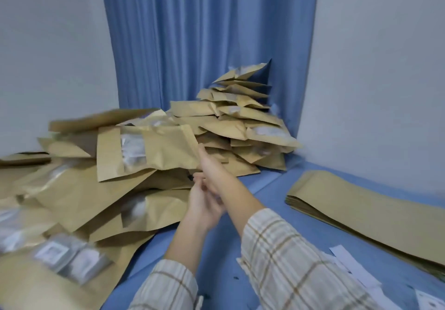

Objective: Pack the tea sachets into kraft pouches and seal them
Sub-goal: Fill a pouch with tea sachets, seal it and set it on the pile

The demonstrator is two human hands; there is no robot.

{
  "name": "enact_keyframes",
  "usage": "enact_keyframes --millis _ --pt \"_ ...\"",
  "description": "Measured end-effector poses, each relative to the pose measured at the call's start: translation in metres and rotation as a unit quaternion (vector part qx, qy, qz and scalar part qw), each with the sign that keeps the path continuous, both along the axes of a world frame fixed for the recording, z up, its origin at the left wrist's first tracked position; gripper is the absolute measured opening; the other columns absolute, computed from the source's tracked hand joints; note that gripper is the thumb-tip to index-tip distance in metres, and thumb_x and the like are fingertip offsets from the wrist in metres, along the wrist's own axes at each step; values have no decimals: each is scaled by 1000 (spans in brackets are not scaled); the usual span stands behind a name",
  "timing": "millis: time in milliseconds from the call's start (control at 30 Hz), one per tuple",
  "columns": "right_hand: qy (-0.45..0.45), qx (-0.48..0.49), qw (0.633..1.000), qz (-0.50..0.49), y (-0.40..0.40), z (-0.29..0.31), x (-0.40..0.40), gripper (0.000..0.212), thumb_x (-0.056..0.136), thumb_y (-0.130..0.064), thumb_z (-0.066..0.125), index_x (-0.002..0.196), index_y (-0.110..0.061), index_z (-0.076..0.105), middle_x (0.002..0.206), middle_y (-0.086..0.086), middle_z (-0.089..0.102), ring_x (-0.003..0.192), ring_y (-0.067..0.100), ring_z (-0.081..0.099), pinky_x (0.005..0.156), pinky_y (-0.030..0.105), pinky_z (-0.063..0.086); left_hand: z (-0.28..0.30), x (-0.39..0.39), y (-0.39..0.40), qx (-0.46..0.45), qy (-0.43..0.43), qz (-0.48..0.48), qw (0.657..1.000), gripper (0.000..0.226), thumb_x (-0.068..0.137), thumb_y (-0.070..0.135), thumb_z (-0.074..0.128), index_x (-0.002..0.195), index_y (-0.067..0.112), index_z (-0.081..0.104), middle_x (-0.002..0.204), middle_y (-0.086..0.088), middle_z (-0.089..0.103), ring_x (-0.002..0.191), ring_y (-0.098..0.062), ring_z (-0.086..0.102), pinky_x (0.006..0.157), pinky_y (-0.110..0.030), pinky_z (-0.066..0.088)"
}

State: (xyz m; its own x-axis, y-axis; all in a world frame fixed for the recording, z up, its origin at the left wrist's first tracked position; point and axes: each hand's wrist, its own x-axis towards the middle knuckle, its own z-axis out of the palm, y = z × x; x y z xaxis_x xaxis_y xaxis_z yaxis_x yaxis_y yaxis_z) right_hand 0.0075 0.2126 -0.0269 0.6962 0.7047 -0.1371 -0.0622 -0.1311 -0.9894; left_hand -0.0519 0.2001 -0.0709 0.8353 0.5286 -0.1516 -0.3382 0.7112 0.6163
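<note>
right hand (207, 159) stretched forward at the edge of a filled kraft pouch (147, 152), fingers straight and touching its right edge; cannot tell whether pinching it or only touching. pouch tilted on top of the heap, clear window (133, 152) facing the camera, pale sachets showing inside, too blurred to count. left hand (203, 203) lower and nearer, partly hidden behind the right forearm, fingers loosely curled, holding nothing that can be made out. both arms in a plaid sleeve (284, 256).

heap of filled pouches (79, 194) spread over the left side of the blue surface (265, 194), lying flat and overlapping, several with windows upward and whitish contents behind the film. nearest the camera at lower left, one pouch window (68, 259) showing square sachets side by side, blurred. second pile of pouches (238, 119) stacked higher at the back, leaning against the blue curtain (204, 32) in the corner, a few windows visible there too, contents unclear.

well apart on the right, a neat stack of flat empty pouches (361, 211) lying along the surface beside the white wall (385, 69), edges aligned. white paper slips (351, 264) scattered just in front of that stack, near the right sleeve. small dark specks on the blue surface between the arms, too small to identify.
</note>
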Motion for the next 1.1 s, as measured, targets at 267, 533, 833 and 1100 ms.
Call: enact_keyframes --millis 267,533,833,1100 --pt "-20 11 995 -98 -92 -30 51 34 94 -46 40 95 -16 58 83 1 63 84 22 64 77 33 47 -15 47 -64 33 57 -76 995 26 104 24 34 103 10 55 77 -9 63 46 -11 59 42 -20 49" --pt "-487 -392 761 -176 -250 -88 125 47 94 -39 43 130 -9 45 129 9 51 119 27 45 96 35 36 -39 107 -138 55 152 -121 979 35 100 19 45 127 -4 44 124 -23 53 112 -35 57 88 -39 47" --pt "-666 -383 593 -241 -326 -132 116 32 49 -28 91 72 -15 72 47 0 56 42 20 55 39 21 40 -57 125 -181 43 144 -137 979 42 92 14 59 126 -6 42 101 -17 50 99 -32 58 92 -39 49" --pt "-509 -377 754 -178 -334 -122 94 35 98 -28 32 128 -19 47 114 6 59 107 30 53 88 39 42 -40 102 -220 55 101 -240 964 32 87 20 66 111 2 56 108 -22 58 73 -29 62 58 -35 57"
